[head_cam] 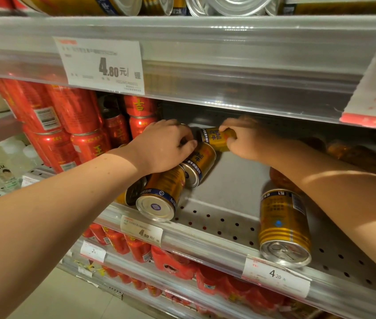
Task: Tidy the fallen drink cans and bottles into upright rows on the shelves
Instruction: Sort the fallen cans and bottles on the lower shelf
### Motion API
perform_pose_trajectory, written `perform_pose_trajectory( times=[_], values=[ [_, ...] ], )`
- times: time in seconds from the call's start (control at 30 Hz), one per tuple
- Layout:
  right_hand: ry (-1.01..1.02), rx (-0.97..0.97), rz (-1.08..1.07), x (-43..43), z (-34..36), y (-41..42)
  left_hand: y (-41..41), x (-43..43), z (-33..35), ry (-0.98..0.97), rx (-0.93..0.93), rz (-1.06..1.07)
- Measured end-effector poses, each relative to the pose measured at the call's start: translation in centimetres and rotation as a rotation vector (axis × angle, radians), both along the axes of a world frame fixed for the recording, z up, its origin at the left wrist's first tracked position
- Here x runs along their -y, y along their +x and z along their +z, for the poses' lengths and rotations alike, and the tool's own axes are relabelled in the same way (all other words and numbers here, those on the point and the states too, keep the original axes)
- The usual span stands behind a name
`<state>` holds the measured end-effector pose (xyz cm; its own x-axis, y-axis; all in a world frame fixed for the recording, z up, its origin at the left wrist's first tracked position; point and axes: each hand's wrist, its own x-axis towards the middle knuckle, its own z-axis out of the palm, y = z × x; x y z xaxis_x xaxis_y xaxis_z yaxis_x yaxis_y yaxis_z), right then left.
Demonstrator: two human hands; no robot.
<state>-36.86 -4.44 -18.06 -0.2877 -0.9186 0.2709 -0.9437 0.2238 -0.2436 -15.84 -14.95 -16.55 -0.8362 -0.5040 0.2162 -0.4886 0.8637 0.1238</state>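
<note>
A person's right hand (pixel 244 141) gripped a gold can (pixel 217 138) lying at the back of the shelf (pixel 228 180), while the left hand (pixel 161 148) curled its fingers over the upper end of a second can (pixel 199 163) just beside it. A third can (pixel 161 196) and a fourth can (pixel 283 224) lay toppled near the front edge, beside stacked red cans (pixel 78 111). Stiff, smooth and likely heavy if full, such cans roll easily; a grasp around the middle of the body probably suits best.
</note>
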Motion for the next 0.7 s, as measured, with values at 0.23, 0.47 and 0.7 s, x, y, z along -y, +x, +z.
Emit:
perform_pose_trajectory(
  times=[0.23,0.47,0.7],
  values=[
    [0.185,0.194,0.044,1.8,0.1,0.6,0.4,0.1,-0.1,0.0,0.013,-0.007],
    [0.171,0.278,0.065,2.3,0.4,0.9,0.5,0.1,0.1,0.014,0.004,-0.001],
    [0.15,0.165,-0.017,2.2,-0.1,0.1,0.4,-0.1,0.1,0.034,-0.017,0.002]
  ],
)
